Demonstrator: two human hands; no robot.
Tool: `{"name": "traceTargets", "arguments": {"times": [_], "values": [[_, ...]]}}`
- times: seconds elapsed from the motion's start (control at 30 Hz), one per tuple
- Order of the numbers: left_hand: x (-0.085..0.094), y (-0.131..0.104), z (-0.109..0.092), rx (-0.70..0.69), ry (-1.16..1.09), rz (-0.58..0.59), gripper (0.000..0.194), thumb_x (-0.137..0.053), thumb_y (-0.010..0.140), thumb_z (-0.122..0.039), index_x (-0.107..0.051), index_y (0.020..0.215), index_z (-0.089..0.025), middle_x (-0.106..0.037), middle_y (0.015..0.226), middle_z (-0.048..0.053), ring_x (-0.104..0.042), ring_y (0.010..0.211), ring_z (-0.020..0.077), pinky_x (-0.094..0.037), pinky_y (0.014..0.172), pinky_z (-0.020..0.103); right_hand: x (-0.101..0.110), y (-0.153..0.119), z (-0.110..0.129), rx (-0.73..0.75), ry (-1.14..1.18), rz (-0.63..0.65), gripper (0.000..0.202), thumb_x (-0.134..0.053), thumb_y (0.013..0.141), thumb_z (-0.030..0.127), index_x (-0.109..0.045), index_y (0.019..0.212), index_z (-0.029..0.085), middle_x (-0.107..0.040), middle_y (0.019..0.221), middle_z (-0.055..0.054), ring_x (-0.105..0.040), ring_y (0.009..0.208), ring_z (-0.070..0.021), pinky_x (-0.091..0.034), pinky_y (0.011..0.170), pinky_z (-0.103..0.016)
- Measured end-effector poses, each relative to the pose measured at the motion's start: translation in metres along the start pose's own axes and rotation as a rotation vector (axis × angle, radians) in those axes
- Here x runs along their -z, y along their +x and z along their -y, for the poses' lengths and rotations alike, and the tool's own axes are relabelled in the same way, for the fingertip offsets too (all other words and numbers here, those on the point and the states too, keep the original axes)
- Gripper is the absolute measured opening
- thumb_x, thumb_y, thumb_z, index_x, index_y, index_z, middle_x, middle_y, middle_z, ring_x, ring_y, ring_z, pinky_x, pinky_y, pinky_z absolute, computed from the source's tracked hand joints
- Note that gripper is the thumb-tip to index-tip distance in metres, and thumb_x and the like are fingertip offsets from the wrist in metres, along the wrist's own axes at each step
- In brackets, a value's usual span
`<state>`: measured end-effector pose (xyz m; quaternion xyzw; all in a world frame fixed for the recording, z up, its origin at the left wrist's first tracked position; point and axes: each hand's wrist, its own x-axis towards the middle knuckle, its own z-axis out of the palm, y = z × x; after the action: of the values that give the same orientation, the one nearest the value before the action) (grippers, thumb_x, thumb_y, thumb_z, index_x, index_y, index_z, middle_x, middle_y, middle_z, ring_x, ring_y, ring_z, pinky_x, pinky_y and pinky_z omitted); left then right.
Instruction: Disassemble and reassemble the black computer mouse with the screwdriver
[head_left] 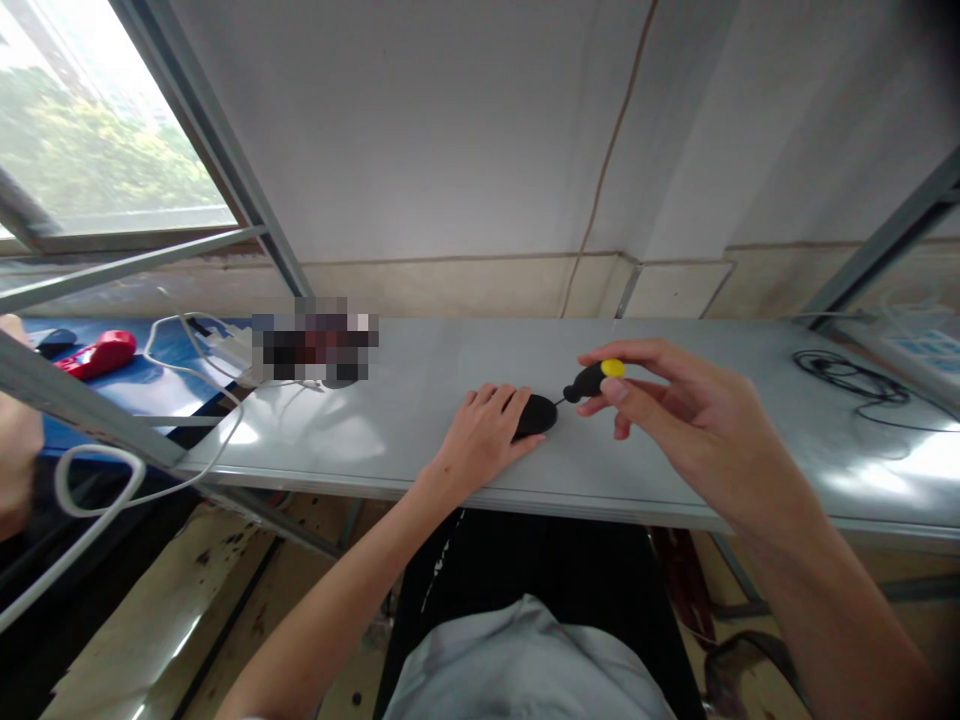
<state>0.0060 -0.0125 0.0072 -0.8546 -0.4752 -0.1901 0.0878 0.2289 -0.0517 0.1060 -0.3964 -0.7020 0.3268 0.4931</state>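
A black computer mouse point(537, 416) lies on the grey metal shelf top point(420, 370) in front of me. Over its left part rests my left hand point(491, 430), fingers wrapped around it and thumb along the near side. My right hand point(660, 400) grips a short screwdriver point(589, 383) with a black handle and a yellow end cap. The screwdriver points left and slightly down, its thin shaft reaching the right end of the mouse. Whether the tip sits in a screw is too small to tell.
A coiled black cable point(847, 375) lies at the right. White cables point(195, 375) and a blurred-out patch are at the left. Beyond the left metal post point(274, 235), a red object point(105, 353) sits on a blue surface, beside another person's arm point(19, 450).
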Motion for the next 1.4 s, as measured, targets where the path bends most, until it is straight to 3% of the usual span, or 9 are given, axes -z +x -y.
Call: {"name": "traceTargets", "arguments": {"times": [0.1, 0.5, 0.83, 1.0, 1.4], "values": [[0.0001, 0.0001, 0.0003, 0.001, -0.005, -0.005, 0.055, -0.068, 0.103, -0.052, -0.054, 0.143, -0.018, -0.069, 0.129, 0.013, -0.064, 0.118, 0.0337, -0.052, 0.099, 0.047, -0.0004, 0.0007, -0.0008, -0.001, 0.004, -0.001, 0.028, -0.081, 0.095, 0.047, -0.079, 0.116, 0.029, -0.079, 0.097, -0.003, -0.079, 0.081, -0.018, -0.06, 0.059, -0.022], [-0.0005, 0.0009, 0.0002, 0.01, -0.015, 0.003, 0.055, -0.07, 0.102, -0.052, -0.055, 0.143, -0.017, -0.069, 0.129, 0.013, -0.064, 0.119, 0.0334, -0.053, 0.099, 0.047, 0.0012, 0.0006, -0.0075, 0.003, 0.005, 0.023, 0.033, -0.079, 0.097, 0.046, -0.077, 0.126, 0.031, -0.079, 0.113, -0.005, -0.079, 0.082, -0.0172, -0.061, 0.061, -0.024], [-0.0007, 0.0005, 0.0002, 0.002, -0.014, 0.0, 0.055, -0.071, 0.101, -0.052, -0.055, 0.143, -0.019, -0.069, 0.129, 0.012, -0.064, 0.117, 0.0334, -0.053, 0.099, 0.047, -0.0006, 0.0023, -0.0011, 0.054, -0.002, 0.025, 0.027, -0.069, 0.104, 0.047, -0.075, 0.12, 0.026, -0.076, 0.123, -0.009, -0.081, 0.084, -0.0204, -0.06, 0.057, -0.025], [-0.0026, 0.0004, 0.0014, 0.003, -0.008, -0.005, 0.053, -0.068, 0.103, -0.052, -0.055, 0.142, -0.019, -0.069, 0.128, 0.012, -0.064, 0.118, 0.0336, -0.052, 0.098, 0.046, -0.0002, 0.0012, 0.0011, 0.033, 0.006, 0.014, 0.028, -0.069, 0.103, 0.048, -0.076, 0.12, 0.026, -0.078, 0.119, -0.009, -0.082, 0.087, -0.0228, -0.06, 0.057, -0.026], [-0.0007, 0.0007, -0.0002, 0.0, -0.002, -0.004, 0.056, -0.069, 0.102, -0.053, -0.054, 0.143, -0.018, -0.069, 0.128, 0.013, -0.064, 0.118, 0.0339, -0.053, 0.098, 0.046, -0.0013, 0.0021, -0.0039, 0.01, 0.008, -0.02, 0.031, -0.082, 0.094, 0.045, -0.081, 0.12, 0.029, -0.08, 0.104, -0.006, -0.078, 0.079, -0.0192, -0.061, 0.058, -0.026]]}}
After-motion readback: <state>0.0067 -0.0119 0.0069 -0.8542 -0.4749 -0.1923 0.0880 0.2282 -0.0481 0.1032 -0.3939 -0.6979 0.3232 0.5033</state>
